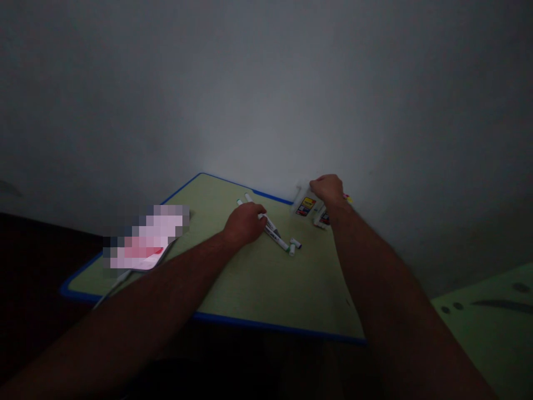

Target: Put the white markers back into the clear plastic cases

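Note:
My left hand (246, 223) is over two white markers (271, 229) on the table, its fingers curled around them. The markers lie slanted and nearly side by side, partly hidden by the hand. Just past their near ends are two small white caps (293, 246), one with a green edge and one with a dark end. By the wall, my right hand (328, 188) is closed at the top of a clear plastic case (305, 204) with a yellow, red and dark label. A second labelled case (322, 215) stands beside it, partly behind my right wrist.
A lit phone-like screen (156, 256), partly pixelated, lies at the table's left with a white cable (111, 289) running off the edge. The pale table (254, 289) has a blue rim and meets a grey wall (258, 100). A green surface with dark markings (495, 316) is at the right.

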Available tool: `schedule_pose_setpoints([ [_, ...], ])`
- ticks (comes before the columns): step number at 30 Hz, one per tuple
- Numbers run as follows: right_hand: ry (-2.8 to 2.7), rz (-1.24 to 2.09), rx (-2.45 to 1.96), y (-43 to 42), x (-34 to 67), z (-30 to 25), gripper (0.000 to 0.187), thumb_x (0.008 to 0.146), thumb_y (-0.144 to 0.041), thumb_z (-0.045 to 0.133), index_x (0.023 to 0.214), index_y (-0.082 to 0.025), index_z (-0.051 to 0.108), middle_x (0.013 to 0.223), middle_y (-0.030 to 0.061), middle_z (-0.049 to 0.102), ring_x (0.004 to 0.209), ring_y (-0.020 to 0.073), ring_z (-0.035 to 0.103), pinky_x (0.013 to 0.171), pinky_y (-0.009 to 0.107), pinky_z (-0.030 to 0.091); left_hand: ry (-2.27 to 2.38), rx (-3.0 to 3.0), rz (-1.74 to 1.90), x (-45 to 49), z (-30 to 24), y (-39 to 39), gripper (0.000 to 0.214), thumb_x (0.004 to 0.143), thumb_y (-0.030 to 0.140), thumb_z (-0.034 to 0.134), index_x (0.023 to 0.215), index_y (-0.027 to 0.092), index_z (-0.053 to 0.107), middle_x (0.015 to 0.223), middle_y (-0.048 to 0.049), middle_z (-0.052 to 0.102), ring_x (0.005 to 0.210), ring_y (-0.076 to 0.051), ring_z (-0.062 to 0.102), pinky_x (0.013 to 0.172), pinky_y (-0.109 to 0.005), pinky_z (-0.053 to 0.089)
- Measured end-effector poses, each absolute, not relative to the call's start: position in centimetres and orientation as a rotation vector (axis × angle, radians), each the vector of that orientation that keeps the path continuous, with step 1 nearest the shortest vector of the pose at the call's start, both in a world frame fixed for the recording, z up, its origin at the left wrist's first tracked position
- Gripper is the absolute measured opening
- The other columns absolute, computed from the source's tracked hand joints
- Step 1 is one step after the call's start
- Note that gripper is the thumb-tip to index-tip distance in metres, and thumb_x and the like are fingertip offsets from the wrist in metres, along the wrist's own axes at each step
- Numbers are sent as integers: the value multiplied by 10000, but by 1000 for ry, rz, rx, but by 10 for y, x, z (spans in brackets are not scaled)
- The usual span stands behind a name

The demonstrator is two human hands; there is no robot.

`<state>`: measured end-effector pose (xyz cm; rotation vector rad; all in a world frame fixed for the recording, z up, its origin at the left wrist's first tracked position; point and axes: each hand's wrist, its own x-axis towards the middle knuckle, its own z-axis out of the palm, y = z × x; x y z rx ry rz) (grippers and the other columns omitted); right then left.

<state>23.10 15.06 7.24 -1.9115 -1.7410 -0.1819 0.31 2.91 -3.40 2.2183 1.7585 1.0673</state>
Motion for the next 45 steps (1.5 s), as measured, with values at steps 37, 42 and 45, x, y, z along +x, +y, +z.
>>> schedule_pose_setpoints([
  [37,-1710,-59,-1793,160,238,64,274,753,-180,687,1006,-152,787,1035,133,757,998,245,700,905,352,516,1776,2229,1031,3,-33,28,300,884,293,556,1072,157,746,1111,-102,739,1043,-238,659,965,-352,487],
  [42,-1661,-65,-1733,158,238,65,268,710,-142,671,949,-142,792,984,132,762,953,243,699,892,364,518,1781,2224,1036,2,-34,29,288,882,298,559,1057,170,748,1104,-93,741,1029,-230,661,952,-343,488],
  [45,-1610,-109,-1655,151,236,68,267,728,-131,612,931,-130,785,957,132,763,922,239,696,886,381,518,1783,2222,1039,2,-34,30,289,879,296,559,1055,171,751,1106,-97,740,1031,-231,662,951,-343,487],
])
